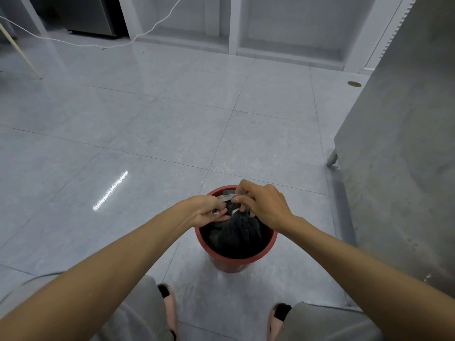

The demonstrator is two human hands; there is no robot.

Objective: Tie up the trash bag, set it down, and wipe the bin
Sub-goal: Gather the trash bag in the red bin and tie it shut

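A round red bin (pixel 222 259) stands on the tiled floor just ahead of my feet. A black trash bag (pixel 236 232) sits inside it, its top gathered into a neck. A pale drawstring strip (pixel 227 198) runs from the neck between my hands. My left hand (pixel 208 210) pinches one end of the strip over the bin's left rim. My right hand (pixel 263 205) grips the gathered neck and the other end over the far rim. The knot itself is hidden by my fingers.
A grey metal cabinet (pixel 403 143) on a short leg stands close to the right of the bin. White shelving (pixel 283 28) lines the back wall. A white cable (pixel 81 44) trails across the far floor. My slippered feet (pixel 170 308) are near the front edge.
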